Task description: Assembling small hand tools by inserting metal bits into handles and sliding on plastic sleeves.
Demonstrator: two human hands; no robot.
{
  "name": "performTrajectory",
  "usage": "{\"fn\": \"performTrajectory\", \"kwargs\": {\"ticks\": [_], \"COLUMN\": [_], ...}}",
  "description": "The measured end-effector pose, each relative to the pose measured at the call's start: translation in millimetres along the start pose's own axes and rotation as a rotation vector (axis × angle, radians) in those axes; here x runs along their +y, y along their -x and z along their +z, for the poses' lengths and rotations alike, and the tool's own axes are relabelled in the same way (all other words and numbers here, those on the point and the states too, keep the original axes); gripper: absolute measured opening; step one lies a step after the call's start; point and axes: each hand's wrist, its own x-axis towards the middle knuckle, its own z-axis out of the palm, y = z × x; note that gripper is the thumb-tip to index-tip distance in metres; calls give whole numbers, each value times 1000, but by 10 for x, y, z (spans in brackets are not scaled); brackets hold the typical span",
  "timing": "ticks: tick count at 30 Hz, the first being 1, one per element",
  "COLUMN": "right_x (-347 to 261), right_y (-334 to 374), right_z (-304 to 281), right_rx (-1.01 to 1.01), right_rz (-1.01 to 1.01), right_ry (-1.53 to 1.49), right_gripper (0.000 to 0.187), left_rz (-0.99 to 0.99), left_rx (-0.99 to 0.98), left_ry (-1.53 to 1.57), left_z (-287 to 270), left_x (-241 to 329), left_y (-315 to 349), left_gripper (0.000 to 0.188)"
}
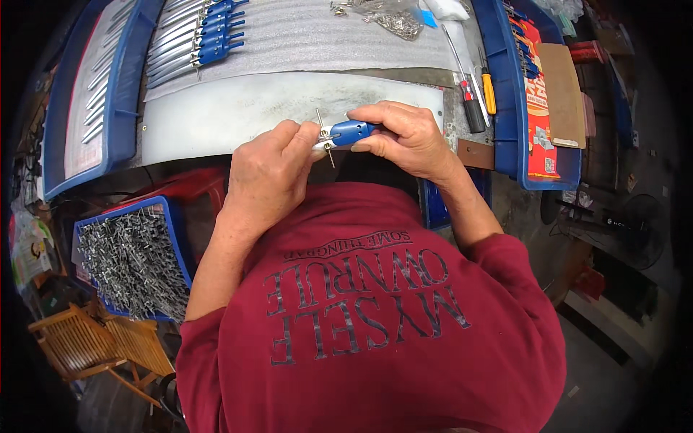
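Note:
Above the near edge of the workbench, both my hands hold one blue-and-silver handle-like part (349, 132). My left hand (268, 164) is closed round its silver end, most of which the fingers hide. Thumb and fingers of my right hand (408, 138) pinch the blue end. A thin metal pin (318, 114) crosses the part near the left fingertips and sticks out on both sides. Beneath and beyond my hands lies a whitish board (206, 119). Farther left on the bench, several similar blue-and-silver parts (214, 45) lie side by side in a row.
Left stands a blue tray (118, 137) of silver pieces; below it, a blue bin holds many small metal parts (130, 256). Right are a yellow screwdriver (489, 94), a black-and-red screwdriver (473, 112) and another blue tray (510, 137) with cardboard (561, 86). A bag of small metal pieces (401, 25) lies behind.

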Motion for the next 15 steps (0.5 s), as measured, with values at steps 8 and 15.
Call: {"fn": "performTrajectory", "kwargs": {"ticks": [8,15], "right_x": [34,73], "right_y": [-1,-8], "right_z": [-39,-118], "right_rx": [-11,-7], "right_rz": [52,97], "right_ry": [-30,-21], "right_gripper": [43,42], "left_rz": [-20,-20], "left_rx": [0,21], "left_ry": [-23,-45], "left_z": [44,72], "left_x": [-30,-77], "left_y": [-10,-26], "left_gripper": [25,22]}}
